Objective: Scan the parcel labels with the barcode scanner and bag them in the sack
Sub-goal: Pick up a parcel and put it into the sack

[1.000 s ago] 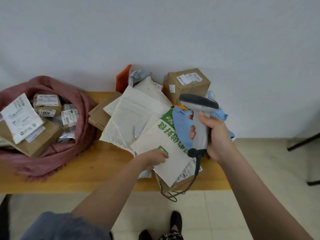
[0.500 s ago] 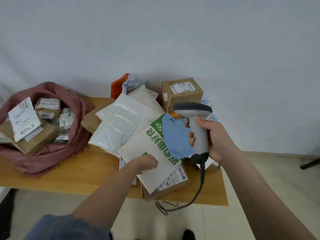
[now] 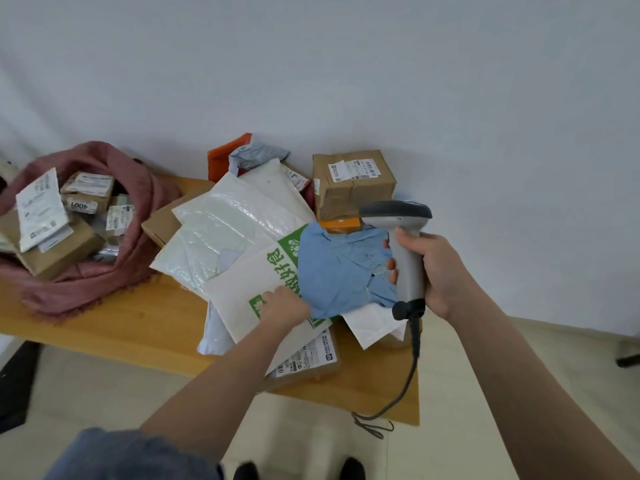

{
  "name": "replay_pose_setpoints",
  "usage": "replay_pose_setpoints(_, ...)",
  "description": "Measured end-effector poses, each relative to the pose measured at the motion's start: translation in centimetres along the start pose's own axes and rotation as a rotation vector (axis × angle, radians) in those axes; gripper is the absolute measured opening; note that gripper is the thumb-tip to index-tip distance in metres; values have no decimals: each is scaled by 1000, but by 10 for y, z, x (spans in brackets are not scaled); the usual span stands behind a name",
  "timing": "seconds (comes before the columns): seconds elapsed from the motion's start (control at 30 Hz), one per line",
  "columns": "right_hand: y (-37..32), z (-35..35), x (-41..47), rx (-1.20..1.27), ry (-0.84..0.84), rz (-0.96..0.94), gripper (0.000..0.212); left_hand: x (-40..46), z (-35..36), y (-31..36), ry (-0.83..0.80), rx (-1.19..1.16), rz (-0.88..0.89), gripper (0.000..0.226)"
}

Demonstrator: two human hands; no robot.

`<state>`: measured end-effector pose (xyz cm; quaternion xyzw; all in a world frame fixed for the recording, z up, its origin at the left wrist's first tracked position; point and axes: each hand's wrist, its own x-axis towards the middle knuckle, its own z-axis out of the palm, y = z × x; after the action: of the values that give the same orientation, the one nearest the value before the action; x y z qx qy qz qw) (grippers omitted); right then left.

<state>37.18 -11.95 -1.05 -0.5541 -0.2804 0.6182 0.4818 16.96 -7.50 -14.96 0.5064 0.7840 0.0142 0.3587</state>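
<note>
Pale, matte wall fills the upper half of the view, and below it a smooth yellow-wood counter (image 3: 114, 327) carries everything, with tiled floor beyond its near edge. At the counter's left end slumps the sack (image 3: 104, 282), a soft pink woven cloth with a frayed hem, its mouth gaping and already holding several labelled cartons. To its right sprawls the unscanned heap: glossy white poly mailers (image 3: 225, 233), crinkled and slippery-looking, a taped brown cardboard box (image 3: 353, 188) standing at the back with its label upward, and a flat paper envelope with green print (image 3: 256, 282) lying across the top. Over that envelope lies a limp, creased blue plastic mailer (image 3: 339, 271). The left hand (image 3: 282, 306) presses on the envelope at the blue mailer's near edge, fingers curled, though whether it pinches either one cannot be told. The right hand (image 3: 433, 271) is wrapped tightly round the grip of the grey barcode scanner (image 3: 401, 244), whose dark head points left over the pile. The heap already overhangs the near edge, so tugging one slick mailer could, I judge, slide its neighbours onto the floor. No label shows on the blue mailer, so a scan might miss or catch the exposed label (image 3: 308, 355) beneath. The dangling cable (image 3: 398, 393) might snag the counter's corner.
</note>
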Motion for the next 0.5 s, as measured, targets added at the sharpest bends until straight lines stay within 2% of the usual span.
replay_pose_setpoints(0.13, -3, -18, 4, 5, 17, -15, 16, -9, 13, 28, 42, -242, -24, 61)
replay_pose_setpoints(0.33, -8, -35, 8, 9, 41, -18, 16, -7, 26, 44, 60, -395, 27, 73)
replay_pose_setpoints(0.37, -8, -38, 8, 11, 41, -19, 16, -4, 27, 45, 60, -484, 7, 67)
replay_pose_setpoints(0.43, -8, -42, 9, 12, 39, -15, 16, 2, 24, 45, 53, -733, -77, 40)
replay_pose_setpoints(0.5, -9, -46, 10, -7, 37, -9, 19, 7, 21, 42, 59, -844, -121, 26)
